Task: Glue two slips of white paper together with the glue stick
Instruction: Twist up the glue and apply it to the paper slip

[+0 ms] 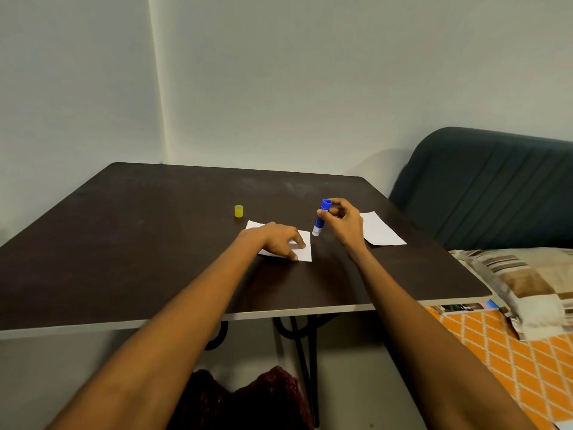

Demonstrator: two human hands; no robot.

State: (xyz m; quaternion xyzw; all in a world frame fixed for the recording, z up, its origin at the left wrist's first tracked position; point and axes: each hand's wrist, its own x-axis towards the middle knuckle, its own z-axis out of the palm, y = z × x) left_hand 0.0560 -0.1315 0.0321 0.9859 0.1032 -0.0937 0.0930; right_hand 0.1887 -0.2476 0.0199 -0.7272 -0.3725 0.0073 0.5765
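My left hand (280,238) lies flat on a white paper slip (305,251) on the dark table (155,243), fingers spread and pressing it down. My right hand (342,220) holds a blue glue stick (321,217) upright, its uncapped white tip pointing down just past the slip's right edge, close above the table. A second white paper slip (379,229) lies to the right, partly hidden behind my right hand. The yellow cap (238,211) stands on the table beyond the first slip.
The table's front edge (279,313) runs across the view, with black metal legs under it. A dark green sofa (496,187) stands at the right, with a patterned cushion (533,287) and an orange cloth (496,352) beside the table.
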